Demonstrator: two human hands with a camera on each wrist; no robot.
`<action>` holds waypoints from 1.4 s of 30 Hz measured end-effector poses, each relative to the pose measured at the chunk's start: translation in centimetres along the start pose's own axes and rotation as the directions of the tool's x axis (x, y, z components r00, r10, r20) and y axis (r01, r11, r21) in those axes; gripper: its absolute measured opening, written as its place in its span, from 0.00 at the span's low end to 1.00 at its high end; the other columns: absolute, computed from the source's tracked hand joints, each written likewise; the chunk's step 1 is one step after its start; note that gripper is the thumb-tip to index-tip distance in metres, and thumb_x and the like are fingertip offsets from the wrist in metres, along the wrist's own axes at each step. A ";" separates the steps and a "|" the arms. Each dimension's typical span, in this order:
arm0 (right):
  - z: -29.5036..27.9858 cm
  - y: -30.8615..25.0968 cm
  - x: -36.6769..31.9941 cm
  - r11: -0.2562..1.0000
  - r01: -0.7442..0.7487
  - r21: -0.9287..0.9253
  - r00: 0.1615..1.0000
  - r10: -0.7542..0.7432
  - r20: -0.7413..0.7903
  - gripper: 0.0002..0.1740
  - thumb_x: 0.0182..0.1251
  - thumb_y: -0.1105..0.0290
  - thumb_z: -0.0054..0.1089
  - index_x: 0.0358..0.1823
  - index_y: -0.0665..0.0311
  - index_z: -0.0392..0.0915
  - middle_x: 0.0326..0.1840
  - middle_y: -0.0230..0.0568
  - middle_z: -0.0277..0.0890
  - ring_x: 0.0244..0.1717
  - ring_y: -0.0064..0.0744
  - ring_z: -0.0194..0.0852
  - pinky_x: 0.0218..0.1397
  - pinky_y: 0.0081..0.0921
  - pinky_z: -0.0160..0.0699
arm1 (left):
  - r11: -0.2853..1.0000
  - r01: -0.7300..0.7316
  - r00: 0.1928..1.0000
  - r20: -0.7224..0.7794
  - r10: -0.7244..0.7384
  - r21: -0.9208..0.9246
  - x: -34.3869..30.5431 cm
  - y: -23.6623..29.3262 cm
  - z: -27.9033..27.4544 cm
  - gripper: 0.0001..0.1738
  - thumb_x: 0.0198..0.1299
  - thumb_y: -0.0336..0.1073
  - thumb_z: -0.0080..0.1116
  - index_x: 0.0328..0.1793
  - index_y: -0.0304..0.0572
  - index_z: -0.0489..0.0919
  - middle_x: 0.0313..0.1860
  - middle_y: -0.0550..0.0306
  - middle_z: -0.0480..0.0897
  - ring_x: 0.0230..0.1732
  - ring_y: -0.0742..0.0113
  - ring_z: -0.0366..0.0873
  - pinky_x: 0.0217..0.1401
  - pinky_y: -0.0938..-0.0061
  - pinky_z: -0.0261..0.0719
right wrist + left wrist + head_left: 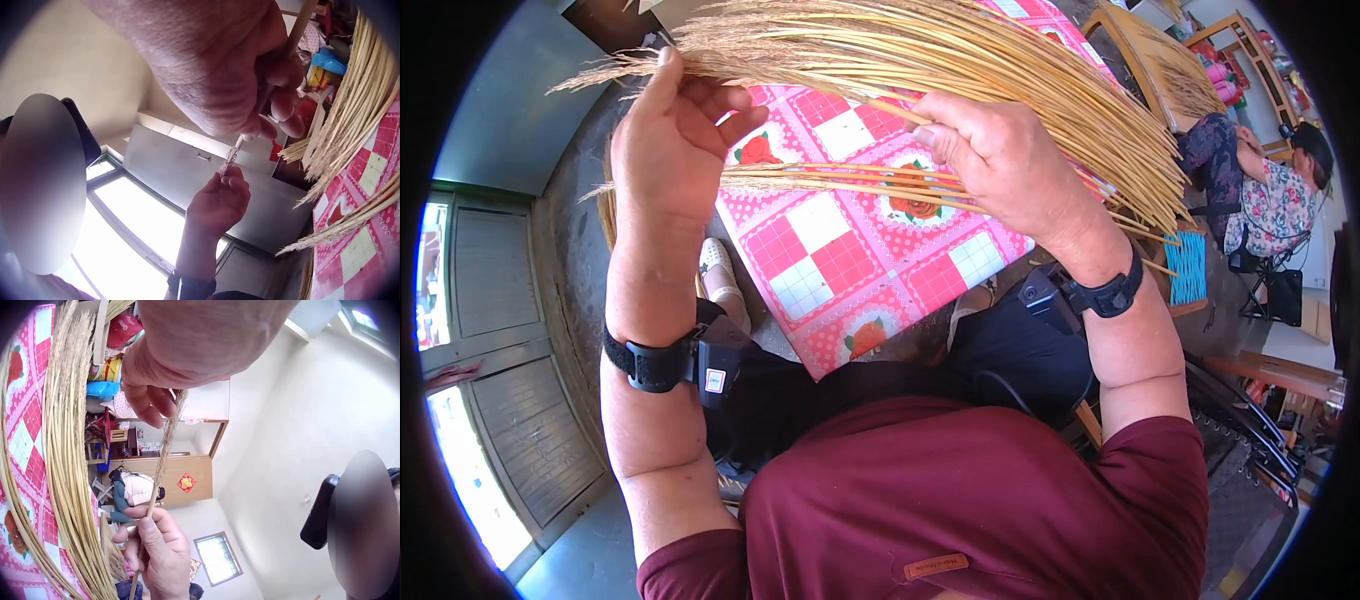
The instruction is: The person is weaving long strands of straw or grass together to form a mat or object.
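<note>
One dried grass stalk (164, 450) with a feathery seed head is stretched between both hands. My left hand (675, 145) pinches the plume end between thumb and fingers, as the right wrist view also shows. Farther down, my right hand (990, 150) grips the bare stem with the thumb along it. Behind the hands lies a big bundle of the same straw-coloured stalks (1040, 90), plumes to the left and stems to the right. A thinner group of stalks (840, 180) lies nearer me, passing beneath the right hand in the head view.
A pink checked tablecloth (830, 250) with roses covers the table under the stalks. At the right, a person (1270, 200) in a floral top sits near a wooden frame (1240, 60) and a stool with a blue woven seat (1188, 268). Grey cabinet doors (500, 270) stand at the left.
</note>
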State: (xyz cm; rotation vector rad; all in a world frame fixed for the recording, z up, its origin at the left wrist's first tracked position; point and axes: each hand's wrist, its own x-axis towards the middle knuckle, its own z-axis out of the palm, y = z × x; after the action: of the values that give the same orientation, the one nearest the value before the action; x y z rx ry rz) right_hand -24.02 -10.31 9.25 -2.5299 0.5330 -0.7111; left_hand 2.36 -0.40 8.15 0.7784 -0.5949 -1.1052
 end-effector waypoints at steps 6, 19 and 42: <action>-0.4 0.3 -0.1 1.000 -0.025 -0.007 0.999 0.025 0.021 0.11 0.67 0.68 0.58 0.44 0.69 0.77 0.26 0.51 0.75 0.25 0.42 0.74 0.30 0.31 0.71 | 0.998 -0.070 0.994 -0.078 0.070 0.001 0.3 2.5 -1.5 0.16 0.72 0.45 0.43 0.42 0.41 0.75 0.34 0.55 0.78 0.32 0.61 0.77 0.45 0.54 0.80; -0.6 0.8 -0.4 0.996 -0.071 -0.049 0.994 0.075 0.084 0.11 0.68 0.64 0.54 0.44 0.61 0.79 0.29 0.51 0.78 0.32 0.52 0.78 0.35 0.41 0.75 | 0.997 -0.048 0.998 0.029 0.050 -0.062 -1.0 2.9 -2.0 0.17 0.73 0.45 0.41 0.43 0.40 0.74 0.33 0.54 0.76 0.26 0.66 0.67 0.44 0.57 0.78; 0.0 1.1 -0.2 0.995 -0.057 -0.082 0.968 0.075 0.240 0.13 0.69 0.68 0.50 0.50 0.68 0.75 0.37 0.51 0.81 0.33 0.44 0.81 0.38 0.34 0.77 | 0.916 0.213 0.976 -0.039 -0.213 0.339 -3.6 -2.7 3.7 0.20 0.71 0.44 0.45 0.54 0.32 0.73 0.39 0.49 0.82 0.27 0.69 0.78 0.36 0.73 0.80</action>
State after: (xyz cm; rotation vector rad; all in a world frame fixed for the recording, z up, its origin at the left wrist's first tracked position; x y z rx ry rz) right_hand -24.46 -11.18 8.62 -2.6060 0.5637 -0.3558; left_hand -3.19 1.43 8.01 1.1677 -0.7248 -1.2166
